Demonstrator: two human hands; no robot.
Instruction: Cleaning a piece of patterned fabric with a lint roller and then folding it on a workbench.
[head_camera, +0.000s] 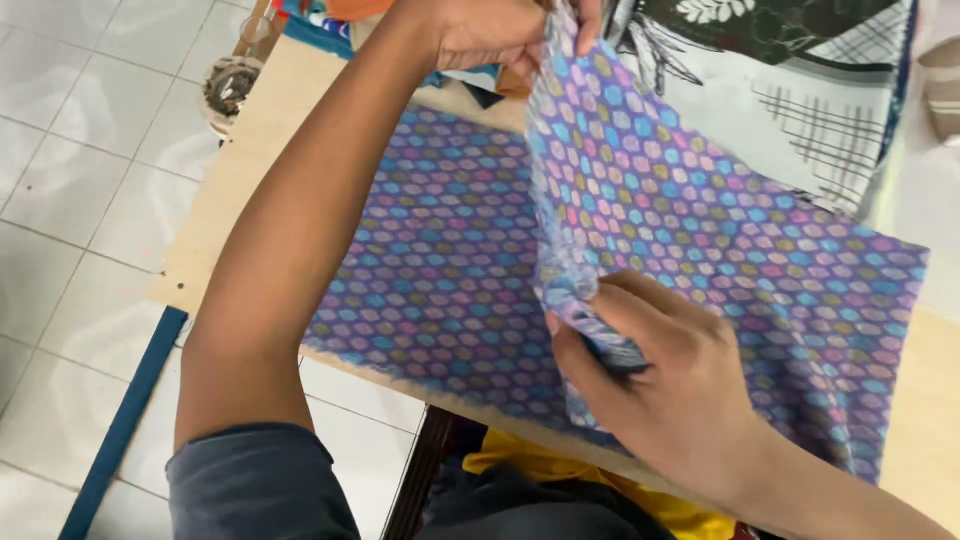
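A purple cloth (450, 250) printed with small coloured hexagons lies across a pale wooden table (240, 170). A fold of it stands up in a ridge running from the far edge toward me. My left hand (490, 30) reaches to the far end and pinches the top of that fold. My right hand (660, 380) grips the near end of the fold, fingers closed around the bunched cloth.
A white, dark green and black patterned fabric (800, 90) lies beyond the purple cloth at the right. A round roll of tape (230, 88) sits at the table's far left corner. White floor tiles (70, 150) lie to the left. Yellow cloth (560, 470) shows under the table's near edge.
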